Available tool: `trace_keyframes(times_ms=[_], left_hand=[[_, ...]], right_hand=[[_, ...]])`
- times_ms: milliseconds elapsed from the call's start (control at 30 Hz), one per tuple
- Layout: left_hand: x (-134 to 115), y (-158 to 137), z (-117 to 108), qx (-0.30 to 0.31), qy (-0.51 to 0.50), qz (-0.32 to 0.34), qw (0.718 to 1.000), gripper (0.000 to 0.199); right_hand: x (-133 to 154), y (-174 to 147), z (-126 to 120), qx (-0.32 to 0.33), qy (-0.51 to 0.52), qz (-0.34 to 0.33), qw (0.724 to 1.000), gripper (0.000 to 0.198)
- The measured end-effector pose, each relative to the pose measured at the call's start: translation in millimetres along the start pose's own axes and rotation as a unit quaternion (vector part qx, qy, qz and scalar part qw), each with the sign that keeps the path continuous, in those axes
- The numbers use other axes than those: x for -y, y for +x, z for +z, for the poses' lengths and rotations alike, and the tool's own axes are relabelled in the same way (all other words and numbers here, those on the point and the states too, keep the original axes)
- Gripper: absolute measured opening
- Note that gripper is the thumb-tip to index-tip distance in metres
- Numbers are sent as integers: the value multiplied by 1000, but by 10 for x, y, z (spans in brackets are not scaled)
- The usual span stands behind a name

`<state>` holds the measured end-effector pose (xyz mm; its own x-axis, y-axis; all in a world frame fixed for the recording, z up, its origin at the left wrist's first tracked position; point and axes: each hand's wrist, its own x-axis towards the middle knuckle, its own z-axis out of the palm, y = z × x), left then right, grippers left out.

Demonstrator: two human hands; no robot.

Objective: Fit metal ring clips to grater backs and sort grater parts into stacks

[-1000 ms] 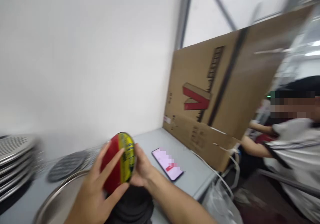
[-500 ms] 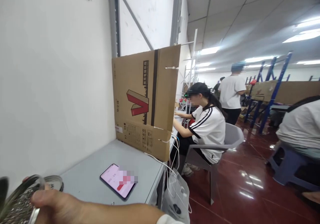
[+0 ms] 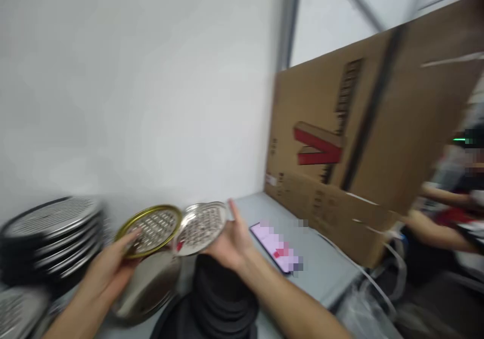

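Note:
My left hand (image 3: pixel 109 268) grips a round grater disc (image 3: pixel 159 228) with a gold-coloured rim. The thumb lies on its perforated face and the fingers are below it. My right hand (image 3: pixel 230 243) holds a silver round grater disc (image 3: pixel 204 228) from its right edge, fingers underneath. The two discs meet or overlap at their near edges; I cannot tell which. A small red spot shows on the silver disc. Below them is a shiny round metal dish (image 3: pixel 151 286), and beside it are several stacked black round pieces (image 3: pixel 225 303). Motion blurs the view.
At the left rises a stack of round, dark-edged metal pieces (image 3: pixel 56 223), with another grater-like piece (image 3: pixel 20 311) in front. A lit phone (image 3: pixel 276 250) lies on the grey table (image 3: pixel 321 278). Beyond stand a cardboard panel (image 3: pixel 313 192) and white cables (image 3: pixel 355 263). A co-worker's arms (image 3: pixel 442 228) show at right.
The view has swung left, bringing the stacks and my left hand with the gold-rimmed disc into sight. My right hand, at the lower left before, now appears near the middle, still holding a disc.

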<state>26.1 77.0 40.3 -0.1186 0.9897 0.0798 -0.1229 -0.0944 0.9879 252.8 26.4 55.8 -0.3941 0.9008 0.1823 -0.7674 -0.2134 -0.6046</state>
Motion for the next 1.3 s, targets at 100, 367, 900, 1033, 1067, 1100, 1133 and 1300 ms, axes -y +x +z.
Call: trace_keyframes(times_ms=[100, 367, 900, 1033, 1067, 1100, 1133, 1300], left_hand=[[-73, 17, -412, -22, -56, -63, 996, 22], [34, -85, -742, 69, 177, -7, 982, 53], [185, -240, -666, 110, 524, 179, 825, 43], [215, -361, -585, 193, 545, 194, 792, 61], [231, -383, -569, 199, 553, 189, 787, 64], [246, -401, -556, 200, 561, 185, 782, 66], [258, -414, -544, 198, 566, 183, 779, 68], [272, -437, -506, 186, 575, 203, 770, 72]], right_hand=[[247, -82, -93, -62, 55, -37, 996, 41], [417, 324, -608, -294, -204, -156, 921, 65], [142, 484, -949, -294, -634, -82, 710, 62], [152, 409, -958, -292, -724, -124, 613, 52], [144, 398, -955, -287, -738, -131, 596, 50], [134, 391, -953, -282, -751, -137, 581, 49], [122, 386, -951, -276, -762, -142, 569, 48], [73, 385, -962, -255, -793, -153, 532, 44]])
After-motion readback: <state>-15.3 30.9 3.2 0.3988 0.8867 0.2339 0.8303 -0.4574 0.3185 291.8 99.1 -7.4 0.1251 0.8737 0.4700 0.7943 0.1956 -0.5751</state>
